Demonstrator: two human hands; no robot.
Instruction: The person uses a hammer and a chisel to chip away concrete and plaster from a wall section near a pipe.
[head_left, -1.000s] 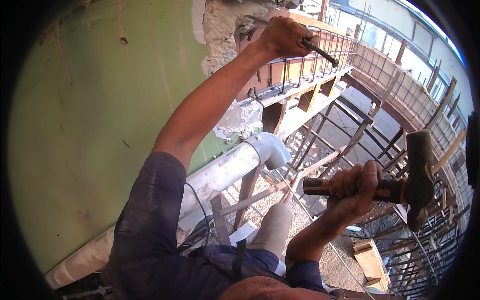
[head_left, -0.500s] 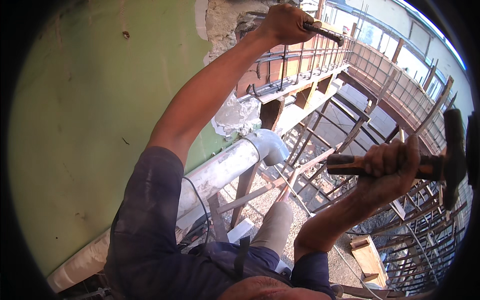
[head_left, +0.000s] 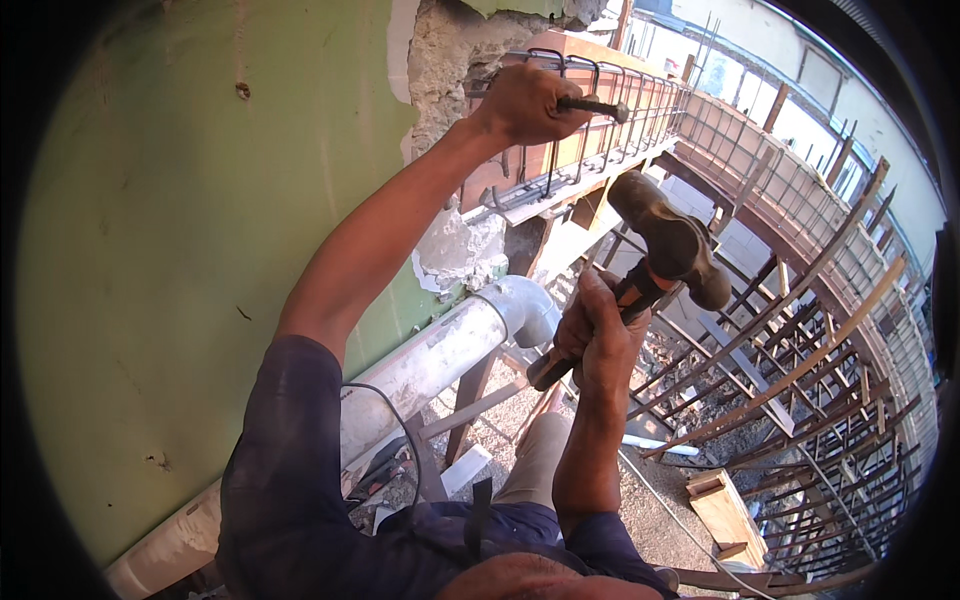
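My left hand [head_left: 527,106] is closed round a dark metal chisel [head_left: 598,107], whose blunt end sticks out to the right of the fist. Its other end is hidden by the hand, close to the broken concrete [head_left: 440,75] at the edge of the green wall. Lower and to the right, my right hand [head_left: 603,330] grips a hammer [head_left: 672,240] by its black and orange handle. The heavy, rounded steel head is raised, below and right of the chisel and apart from it.
The green wall [head_left: 200,250] fills the left side. A grey pipe [head_left: 440,345] with an elbow runs along its foot. Behind my hands stretches a rebar cage [head_left: 620,110] in wooden formwork. Scaffold poles [head_left: 780,350] crowd the right, and a wooden box [head_left: 728,515] lies below.
The hammer in my right hand has swung from the far right leftward, closer to the chisel, and its head has tipped. My left hand with the chisel appears slightly lower and further left.
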